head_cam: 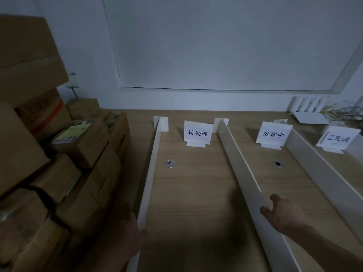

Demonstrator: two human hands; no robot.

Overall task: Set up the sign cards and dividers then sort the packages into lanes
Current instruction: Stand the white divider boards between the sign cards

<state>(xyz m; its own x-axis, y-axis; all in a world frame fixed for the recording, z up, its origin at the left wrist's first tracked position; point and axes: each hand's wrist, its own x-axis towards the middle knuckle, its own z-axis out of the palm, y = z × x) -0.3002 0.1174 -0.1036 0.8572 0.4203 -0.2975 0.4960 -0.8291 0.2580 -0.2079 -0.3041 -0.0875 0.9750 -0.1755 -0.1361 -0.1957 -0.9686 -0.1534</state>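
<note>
Boxes crowd the leftmost divider; right hand grips the middle divider.

The room is dim, with a cool, bluish cast and a soft shadow over the near edge of the wooden tabletop, whose pale grain runs left to right. Two round metal fittings are set flush in it, one left of centre and one further right. Behind it stands a plain pale wall bearing a large white framed panel. A small metal bracket is fixed to the wall at far left. At far right sits a white router with upright antennas, beside tangled yellow cables.
</note>
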